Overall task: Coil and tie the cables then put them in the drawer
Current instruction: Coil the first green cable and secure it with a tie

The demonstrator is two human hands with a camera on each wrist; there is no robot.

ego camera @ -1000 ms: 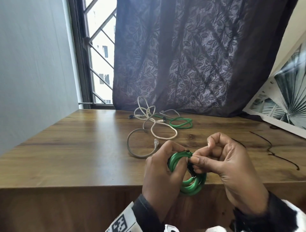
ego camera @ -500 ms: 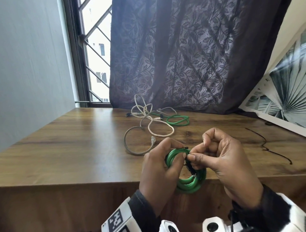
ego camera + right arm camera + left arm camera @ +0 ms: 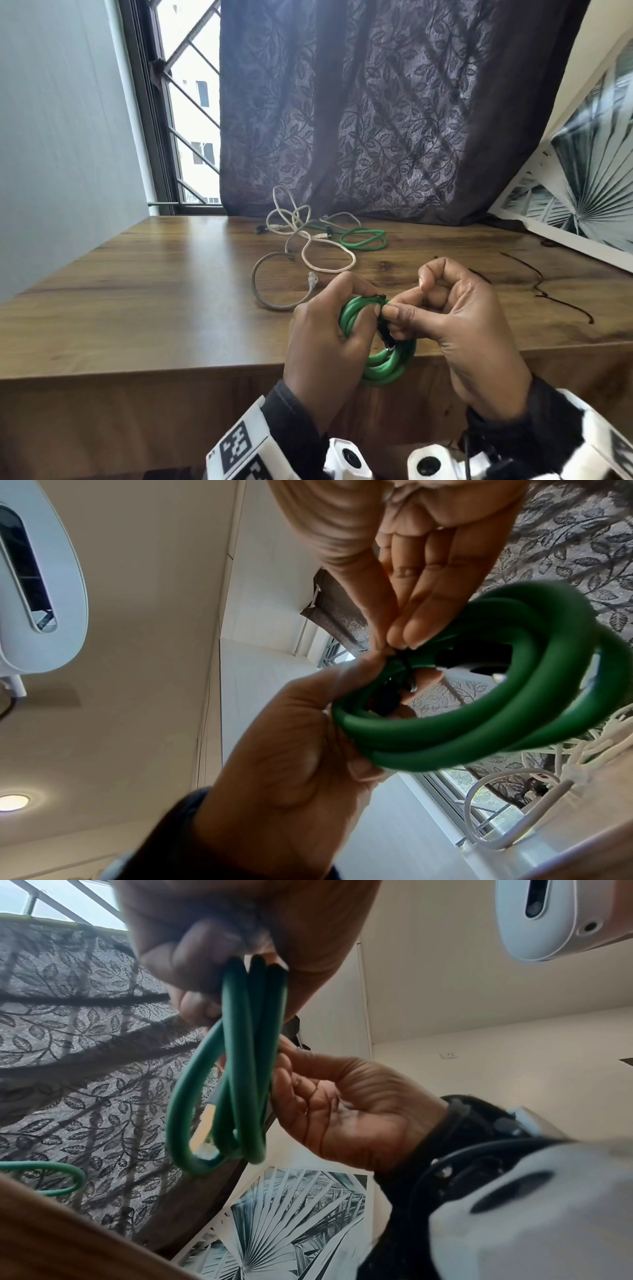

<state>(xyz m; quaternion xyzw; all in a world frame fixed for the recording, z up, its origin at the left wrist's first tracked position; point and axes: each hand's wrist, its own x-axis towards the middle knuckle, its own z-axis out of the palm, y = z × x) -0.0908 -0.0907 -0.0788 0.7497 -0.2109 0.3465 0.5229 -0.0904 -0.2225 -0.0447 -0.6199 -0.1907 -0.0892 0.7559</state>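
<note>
A green cable coil [image 3: 388,366] of several loops hangs over the front edge of the wooden table [image 3: 154,308]. My left hand [image 3: 325,335] grips the coil's left side, fingers curled round the loops [image 3: 250,1047]. My right hand [image 3: 445,315] pinches a thin black tie [image 3: 405,662] wrapped across the loops near the top of the coil [image 3: 479,723]. A black plug end [image 3: 459,658] lies inside the ring. How the tie is fastened is hidden by the fingertips.
Further back on the table lie a loose white cable [image 3: 329,253], a grey cable loop [image 3: 260,291], another green cable [image 3: 364,238] and a thin black wire [image 3: 548,294] at the right. A dark curtain [image 3: 376,120] hangs behind; a poster [image 3: 582,192] leans at the right.
Both hands stay at the coil in almost the same place. The right fingertips have shifted slightly on the black tie.
</note>
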